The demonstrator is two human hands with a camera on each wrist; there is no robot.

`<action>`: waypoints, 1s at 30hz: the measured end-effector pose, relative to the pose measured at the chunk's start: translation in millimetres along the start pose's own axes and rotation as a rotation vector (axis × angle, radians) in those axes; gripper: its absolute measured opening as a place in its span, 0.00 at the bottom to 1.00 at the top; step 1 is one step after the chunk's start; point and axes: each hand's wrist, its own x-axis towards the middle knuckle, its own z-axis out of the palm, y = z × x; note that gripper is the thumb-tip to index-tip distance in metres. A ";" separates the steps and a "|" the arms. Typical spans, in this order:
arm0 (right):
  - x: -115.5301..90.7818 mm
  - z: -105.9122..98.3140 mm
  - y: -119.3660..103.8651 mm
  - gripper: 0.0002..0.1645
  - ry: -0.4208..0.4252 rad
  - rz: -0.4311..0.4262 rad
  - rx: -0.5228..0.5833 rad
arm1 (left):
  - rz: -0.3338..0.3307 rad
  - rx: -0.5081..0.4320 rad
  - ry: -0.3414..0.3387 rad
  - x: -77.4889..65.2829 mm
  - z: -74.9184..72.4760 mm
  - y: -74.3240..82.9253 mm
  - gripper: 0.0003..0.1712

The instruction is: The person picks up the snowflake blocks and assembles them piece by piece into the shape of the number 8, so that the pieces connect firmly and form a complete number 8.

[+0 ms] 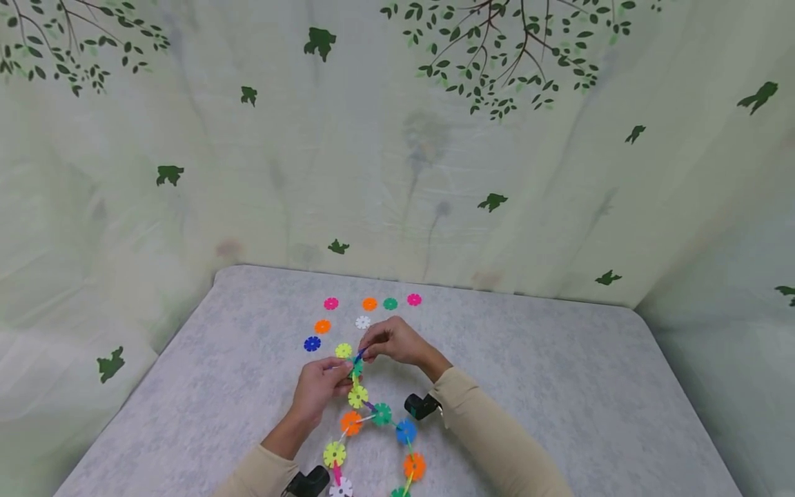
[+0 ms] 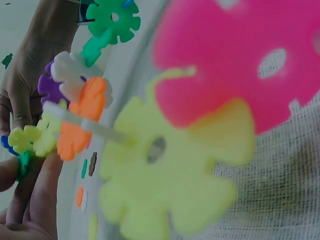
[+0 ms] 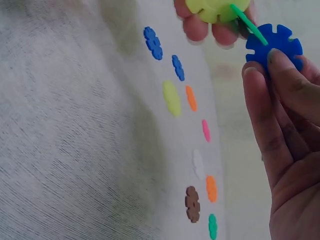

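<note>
Hands met over the grey table (image 1: 559, 386), at the far end of a chain of snowflake discs (image 1: 366, 428) that ran back from the fingers toward the person's body in a loop of yellow, orange, green, blue and white pieces. The left hand (image 1: 319, 386) came in from the near left, its fingers curled round the chain's topmost yellow disc (image 3: 215, 9), gripping it. The right hand (image 1: 397, 339) reached from the near right and sat just beyond the left; its thumb and fingers pinched a blue disc (image 3: 275, 46) right beside that yellow one, with a thin green disc (image 3: 248, 25), seen edge-on, slanting between the two. Whether the blue disc was already slotted onto the green one could not be told.

The rest of the chain lay on the table between the two forearms, below both hands, its nearest pieces running out of the head view's bottom edge.

Beyond the hands, loose discs (image 1: 369, 304) lay flat and apart from one another: pink, orange, green, white, blue and yellow. A leaf-printed curtain (image 1: 397, 138) hung behind the table.
</note>
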 end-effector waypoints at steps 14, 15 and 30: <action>1.7 -3.0 2.2 0.10 -0.098 0.019 -0.029 | -0.041 0.095 -0.260 8.6 -9.5 1.5 0.29; 0.9 -4.9 2.2 0.11 -0.087 0.046 -0.047 | -0.056 0.094 -0.266 9.3 -9.5 1.5 0.29; 8.3 -36.6 42.4 0.24 0.161 0.525 -0.403 | -0.103 -0.011 -0.361 12.7 -15.2 -3.9 0.29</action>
